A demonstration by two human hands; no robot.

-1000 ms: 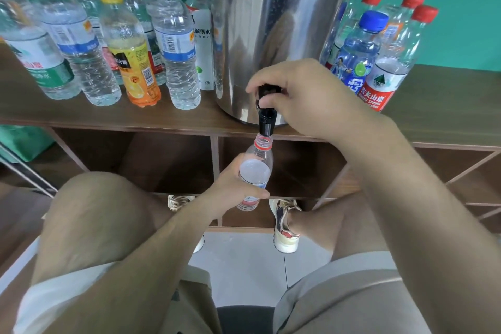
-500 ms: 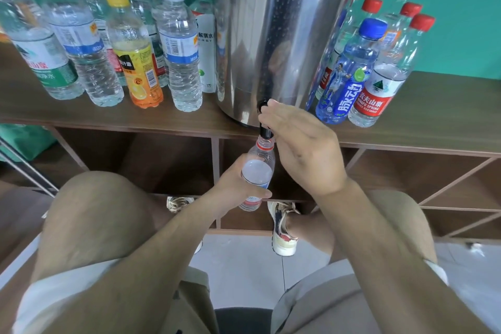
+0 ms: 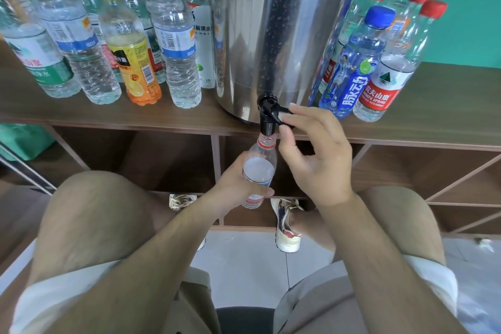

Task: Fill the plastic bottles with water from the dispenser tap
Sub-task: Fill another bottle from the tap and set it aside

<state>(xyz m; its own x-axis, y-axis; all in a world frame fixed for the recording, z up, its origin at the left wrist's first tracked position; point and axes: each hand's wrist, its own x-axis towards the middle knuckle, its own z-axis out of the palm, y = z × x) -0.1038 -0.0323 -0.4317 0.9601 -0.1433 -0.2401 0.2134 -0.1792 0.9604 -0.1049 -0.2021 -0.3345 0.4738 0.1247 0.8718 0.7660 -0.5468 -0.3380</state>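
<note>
Both hands worked: the left hand [image 3: 238,187] gripped the small clear plastic bottle [image 3: 259,171] under the black dispenser tap [image 3: 268,120] at the desk's [image 3: 433,116] front edge, while the right hand's [image 3: 317,160] fingers [image 3: 306,112] pinched the lever [image 3: 279,110]. Holding the bottle mouth centred under the spout seemed key.

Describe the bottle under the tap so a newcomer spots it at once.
Find the tall stainless-steel dispenser on the brown wooden shelf; its black tap juts over the edge. Just below the spout, the left hand grips a small clear plastic bottle with a red neck ring, the only bottle uncapped and off the shelf.
</note>
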